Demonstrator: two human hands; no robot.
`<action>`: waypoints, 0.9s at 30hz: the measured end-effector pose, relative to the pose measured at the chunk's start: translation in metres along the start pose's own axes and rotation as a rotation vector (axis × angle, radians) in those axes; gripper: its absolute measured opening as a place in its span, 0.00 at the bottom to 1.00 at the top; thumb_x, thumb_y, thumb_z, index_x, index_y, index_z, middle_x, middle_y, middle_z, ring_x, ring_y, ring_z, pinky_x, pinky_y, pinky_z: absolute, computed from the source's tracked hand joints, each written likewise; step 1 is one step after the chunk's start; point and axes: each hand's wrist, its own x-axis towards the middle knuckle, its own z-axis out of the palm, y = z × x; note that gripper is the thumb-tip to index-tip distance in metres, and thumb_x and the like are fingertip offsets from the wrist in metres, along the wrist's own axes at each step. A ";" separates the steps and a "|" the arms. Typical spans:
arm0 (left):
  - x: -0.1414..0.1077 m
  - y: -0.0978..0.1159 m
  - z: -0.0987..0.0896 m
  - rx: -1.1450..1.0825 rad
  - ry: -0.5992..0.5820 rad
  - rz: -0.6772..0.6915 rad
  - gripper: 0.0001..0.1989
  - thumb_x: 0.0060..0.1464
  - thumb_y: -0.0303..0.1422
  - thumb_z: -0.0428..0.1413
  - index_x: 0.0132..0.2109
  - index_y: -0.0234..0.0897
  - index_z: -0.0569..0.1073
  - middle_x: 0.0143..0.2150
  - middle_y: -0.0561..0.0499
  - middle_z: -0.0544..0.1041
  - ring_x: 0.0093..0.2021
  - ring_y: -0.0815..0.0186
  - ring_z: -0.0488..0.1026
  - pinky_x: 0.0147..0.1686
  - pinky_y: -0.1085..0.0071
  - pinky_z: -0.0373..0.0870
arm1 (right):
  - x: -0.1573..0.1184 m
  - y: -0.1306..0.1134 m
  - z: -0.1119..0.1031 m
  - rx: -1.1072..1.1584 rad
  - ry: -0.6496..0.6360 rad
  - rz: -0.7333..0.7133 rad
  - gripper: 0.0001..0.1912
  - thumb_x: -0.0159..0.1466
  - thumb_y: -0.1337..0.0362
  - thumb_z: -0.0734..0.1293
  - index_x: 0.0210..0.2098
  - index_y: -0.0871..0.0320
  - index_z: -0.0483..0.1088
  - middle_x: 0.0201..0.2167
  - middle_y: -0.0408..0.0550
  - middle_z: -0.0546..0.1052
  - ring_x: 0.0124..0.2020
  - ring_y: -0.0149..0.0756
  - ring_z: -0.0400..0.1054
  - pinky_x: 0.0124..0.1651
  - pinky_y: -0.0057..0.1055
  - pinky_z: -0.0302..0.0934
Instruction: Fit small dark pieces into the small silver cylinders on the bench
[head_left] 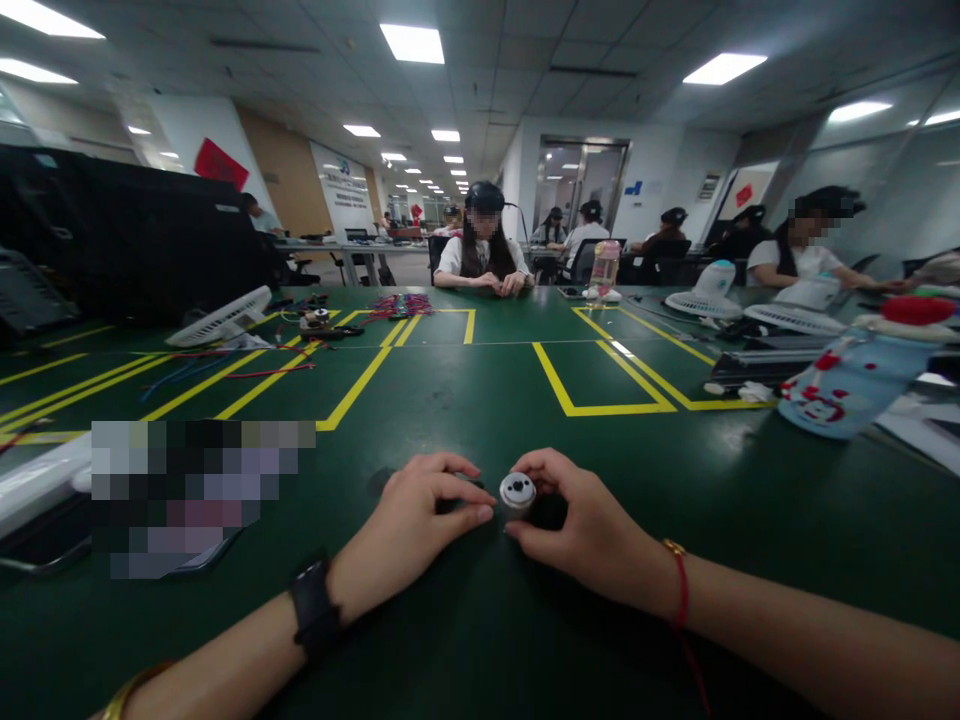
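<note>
A small silver cylinder (517,490), which looks like a small motor, stands upright on the green table. Its round top face has dark holes around a dark centre. My right hand (581,520) is closed around its right side, the thumb in front and the fingers behind. Just left of the cylinder is my left hand (427,505), fingers curved and slightly apart, with nothing visible in it. Its fingertips come close to the cylinder; whether they touch it I cannot tell.
Yellow tape (615,410) marks the green table (450,400). To the left lie a phone-like slab (45,540), a white fan (221,318) and wires (401,305). A blue bottle (832,385) and more fans (705,295) are at right. Across the table sits a person (484,250).
</note>
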 end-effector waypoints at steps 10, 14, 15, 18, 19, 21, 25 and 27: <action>-0.023 -0.026 -0.020 -0.216 0.018 -0.136 0.23 0.58 0.41 0.55 0.61 0.52 0.64 0.57 0.50 0.71 0.53 0.57 0.70 0.53 0.55 0.66 | -0.020 0.019 -0.049 -0.187 0.143 0.086 0.26 0.59 0.59 0.66 0.56 0.54 0.60 0.50 0.48 0.69 0.47 0.32 0.68 0.51 0.31 0.65; -0.039 -0.047 -0.028 -0.385 0.063 -0.244 0.24 0.58 0.42 0.55 0.60 0.48 0.64 0.53 0.48 0.73 0.52 0.56 0.71 0.52 0.56 0.68 | -0.066 0.061 -0.123 -0.517 0.379 0.259 0.29 0.57 0.49 0.67 0.53 0.55 0.63 0.45 0.51 0.72 0.41 0.40 0.71 0.42 0.35 0.68; -0.041 -0.049 -0.028 -0.402 0.080 -0.252 0.23 0.58 0.42 0.55 0.59 0.47 0.65 0.52 0.48 0.74 0.51 0.56 0.72 0.51 0.57 0.68 | -0.079 0.072 -0.141 -0.600 0.415 0.312 0.30 0.56 0.47 0.66 0.53 0.54 0.63 0.44 0.52 0.72 0.39 0.40 0.71 0.39 0.35 0.68; -0.040 -0.045 -0.025 -0.421 0.110 -0.258 0.22 0.57 0.42 0.56 0.57 0.44 0.68 0.49 0.48 0.76 0.49 0.57 0.73 0.49 0.59 0.70 | -0.112 0.093 -0.184 -0.761 0.421 0.468 0.29 0.57 0.45 0.65 0.54 0.51 0.62 0.44 0.53 0.72 0.36 0.41 0.71 0.33 0.33 0.66; -0.039 -0.043 -0.024 -0.421 0.114 -0.261 0.21 0.57 0.42 0.57 0.56 0.44 0.69 0.48 0.49 0.77 0.48 0.57 0.74 0.48 0.60 0.70 | -0.118 0.095 -0.191 -0.809 0.420 0.478 0.29 0.58 0.46 0.64 0.54 0.51 0.62 0.45 0.54 0.72 0.37 0.42 0.71 0.34 0.34 0.65; -0.037 -0.039 -0.023 -0.423 0.120 -0.272 0.20 0.56 0.41 0.57 0.55 0.43 0.69 0.47 0.49 0.77 0.48 0.58 0.74 0.47 0.61 0.71 | -0.118 0.089 -0.190 -0.951 0.499 0.361 0.32 0.57 0.45 0.64 0.56 0.54 0.60 0.49 0.58 0.69 0.46 0.48 0.67 0.44 0.40 0.63; -0.037 -0.037 -0.022 -0.402 0.116 -0.276 0.19 0.56 0.42 0.56 0.54 0.43 0.70 0.47 0.50 0.77 0.48 0.58 0.74 0.47 0.62 0.71 | -0.077 0.046 -0.128 -1.041 0.504 -0.103 0.32 0.57 0.48 0.66 0.56 0.56 0.60 0.55 0.55 0.64 0.57 0.49 0.56 0.60 0.49 0.47; -0.037 -0.036 -0.023 -0.375 0.098 -0.275 0.19 0.56 0.42 0.56 0.54 0.43 0.70 0.47 0.50 0.77 0.47 0.58 0.74 0.46 0.63 0.70 | -0.047 0.020 -0.077 -0.859 0.205 -0.153 0.21 0.61 0.53 0.64 0.53 0.50 0.64 0.52 0.47 0.67 0.54 0.40 0.59 0.55 0.42 0.54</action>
